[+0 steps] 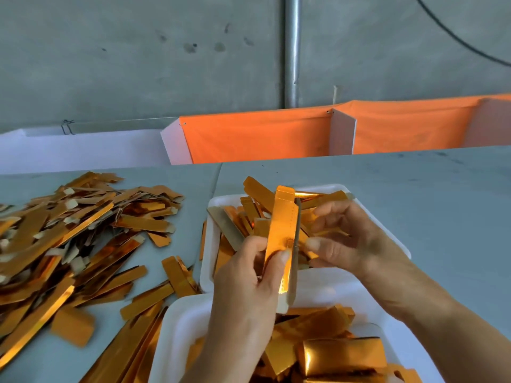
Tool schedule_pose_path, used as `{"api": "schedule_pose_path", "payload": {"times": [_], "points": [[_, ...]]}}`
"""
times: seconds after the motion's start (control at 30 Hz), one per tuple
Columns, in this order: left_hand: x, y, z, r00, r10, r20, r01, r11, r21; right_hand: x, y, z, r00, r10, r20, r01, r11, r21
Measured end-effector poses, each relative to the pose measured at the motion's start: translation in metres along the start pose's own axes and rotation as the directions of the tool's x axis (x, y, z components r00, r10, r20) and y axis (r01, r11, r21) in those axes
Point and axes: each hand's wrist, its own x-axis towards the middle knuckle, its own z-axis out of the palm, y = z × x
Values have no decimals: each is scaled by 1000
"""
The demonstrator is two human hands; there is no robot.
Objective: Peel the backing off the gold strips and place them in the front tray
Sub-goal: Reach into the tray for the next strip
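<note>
Two white foam trays on tabletop. Far tray behind hands holds jumbled gold strips; near tray under wrists holds more gold pieces. Loose strip pile left of hands. Gold strip held upright between hands, long axis vertical, top end up. Left hand pinches its lower part with thumb. Right hand pinches dull backing at strip's right edge.

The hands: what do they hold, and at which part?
Left hand pinches the gold strip near its lower half; right hand pinches its backing at mid-length.
</note>
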Motion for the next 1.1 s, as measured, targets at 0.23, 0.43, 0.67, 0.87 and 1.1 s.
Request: {"api": "schedule_pose_path", "payload": {"times": [0.23,0.43,0.67,0.87,1.1], "points": [[0,-1,0,998,60,-20,-61,997,-37,-3,5,17,999,-36,5,36,930,-366],[-2,1,2,995,94,-24,-94,996,6,-4,3,17,992,-127,-23,96,845,-526],[-3,3,2,988,134,-70,-129,989,76,-6,-1,26,971,-237,-3,157,654,-740],[-1,3,0,999,27,-38,-29,998,-51,-8,0,31,932,-353,80,255,483,-837],[-1,1,2,1000,-29,11,30,996,-87,-5,3,34,848,-510,141,323,289,-901]]}}
